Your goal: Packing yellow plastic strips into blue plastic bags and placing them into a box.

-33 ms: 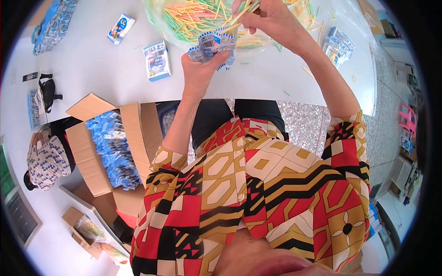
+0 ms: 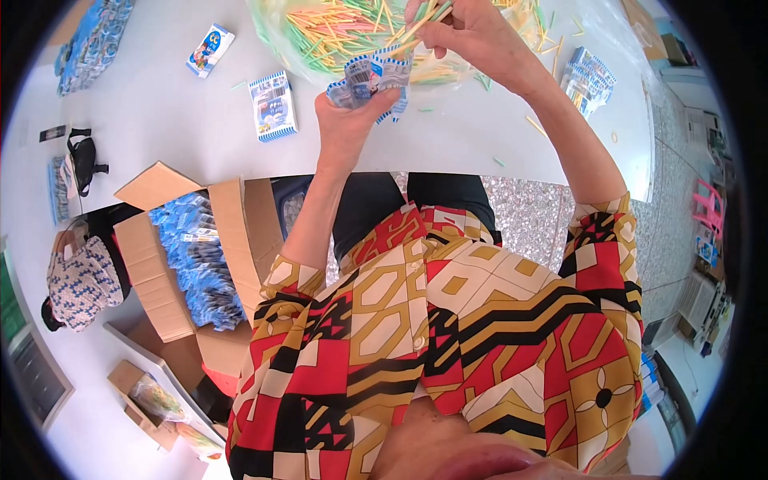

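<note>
My left hand (image 2: 350, 120) is closed around several small blue-and-white packets (image 2: 365, 77), its thumb lying across their front. Just above and to the right, my right hand (image 2: 468, 36) pinches a few thin yellow and green sticks (image 2: 424, 22). The lower ends of these sticks are close to the packets' top edge; whether they go inside one, I cannot tell. Behind both hands lies a clear plastic bag (image 2: 276, 42), spread open and full of loose yellow, green and pink sticks (image 2: 340, 30). My fingertips on the right are partly cut by the top edge.
On the white table (image 2: 208, 148) lie a small blue-and-white box (image 2: 210, 50), a striped stack of packets (image 2: 274, 106) and more packets (image 2: 588, 82) at right. An open carton (image 2: 152, 268) of blue packets (image 2: 200, 256) stands at lower left. Another person (image 2: 84, 280) is at far left.
</note>
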Demonstrator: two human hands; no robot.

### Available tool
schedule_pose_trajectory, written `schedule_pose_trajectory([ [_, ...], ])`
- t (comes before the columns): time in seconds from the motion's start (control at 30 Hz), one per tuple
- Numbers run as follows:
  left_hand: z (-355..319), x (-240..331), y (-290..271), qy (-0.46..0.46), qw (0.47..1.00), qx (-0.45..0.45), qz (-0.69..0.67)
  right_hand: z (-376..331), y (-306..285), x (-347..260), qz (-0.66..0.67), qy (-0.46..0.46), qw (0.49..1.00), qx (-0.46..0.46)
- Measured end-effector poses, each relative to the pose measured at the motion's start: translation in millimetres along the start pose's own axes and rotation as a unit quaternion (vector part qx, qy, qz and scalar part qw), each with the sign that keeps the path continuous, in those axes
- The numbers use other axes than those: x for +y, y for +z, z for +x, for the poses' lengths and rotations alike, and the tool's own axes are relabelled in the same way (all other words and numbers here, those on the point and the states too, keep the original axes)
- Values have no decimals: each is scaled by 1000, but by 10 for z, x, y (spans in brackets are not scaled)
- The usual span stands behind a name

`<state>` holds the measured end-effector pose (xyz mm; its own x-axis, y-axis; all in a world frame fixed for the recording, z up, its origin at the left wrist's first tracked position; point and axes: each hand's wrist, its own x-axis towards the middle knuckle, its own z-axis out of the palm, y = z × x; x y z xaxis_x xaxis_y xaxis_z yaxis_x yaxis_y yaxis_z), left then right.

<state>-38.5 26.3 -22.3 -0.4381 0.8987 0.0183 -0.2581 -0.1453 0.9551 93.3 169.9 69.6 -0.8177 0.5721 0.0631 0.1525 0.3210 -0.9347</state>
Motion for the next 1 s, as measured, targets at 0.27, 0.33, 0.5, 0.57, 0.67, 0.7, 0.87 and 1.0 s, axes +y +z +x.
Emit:
schedule_pose_trajectory([
  [0.27,7,17,28,-11,999,3,34,-40,63,-125,-149,-27,988,30],
  [0.33,13,12,35,-14,999,7,37,-21,82,-67,-157,-67,985,35],
  [0.5,49,-4,54,-16,1000,9,-3,4,65,-179,-156,-31,987,-13],
  [0.57,80,-11,70,-20,1000,6,-12,28,71,-127,-104,-54,993,-17],
  [0.67,140,-26,88,-28,999,2,-22,79,66,6,-132,-78,988,-9],
  [0.7,157,-27,91,-34,999,3,-22,105,66,68,-133,-79,988,-8],
  [0.87,207,-6,73,-30,999,-3,-28,155,17,107,-72,-81,994,15],
  [1.0,213,-13,51,-15,1000,-8,-19,153,0,78,-79,-33,996,4],
])
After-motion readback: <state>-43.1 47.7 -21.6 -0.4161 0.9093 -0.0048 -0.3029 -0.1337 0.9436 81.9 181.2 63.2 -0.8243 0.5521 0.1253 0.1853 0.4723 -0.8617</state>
